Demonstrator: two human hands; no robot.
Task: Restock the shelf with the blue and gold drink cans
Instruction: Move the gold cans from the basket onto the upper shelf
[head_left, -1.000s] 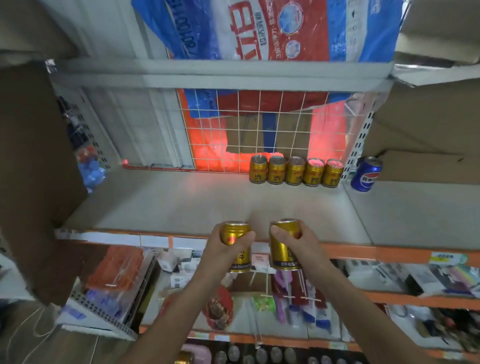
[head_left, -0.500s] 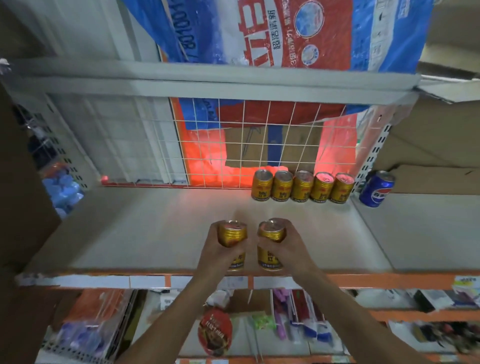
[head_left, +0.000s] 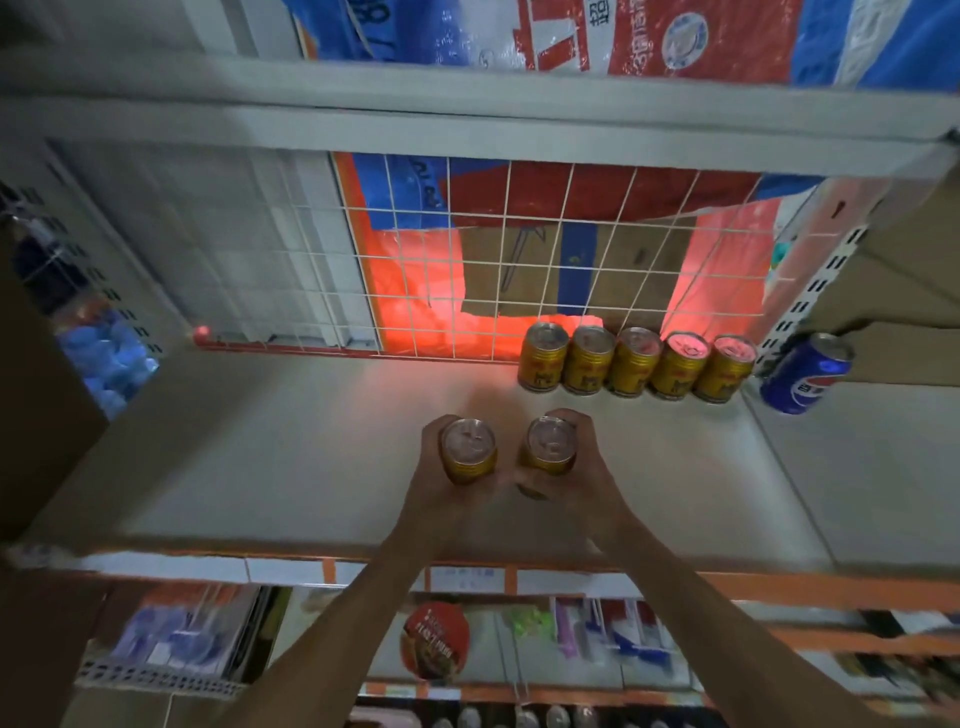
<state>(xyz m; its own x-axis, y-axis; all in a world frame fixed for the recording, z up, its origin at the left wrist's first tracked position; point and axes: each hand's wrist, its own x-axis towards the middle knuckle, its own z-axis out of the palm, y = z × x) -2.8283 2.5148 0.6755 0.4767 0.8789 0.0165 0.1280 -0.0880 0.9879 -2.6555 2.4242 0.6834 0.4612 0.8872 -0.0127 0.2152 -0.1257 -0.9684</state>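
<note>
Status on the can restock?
Left hand grips left gold can, right hand grips right gold can, both over shelf. Five-can row at back. Nothing between.

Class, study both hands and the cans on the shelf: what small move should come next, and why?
Probably reach further in and stand both cans left of the back row. The left hand grips one gold can, the right hand a second gold can, held short of the row of five gold cans along the wire grid; the shelf is bare to its left.
</note>
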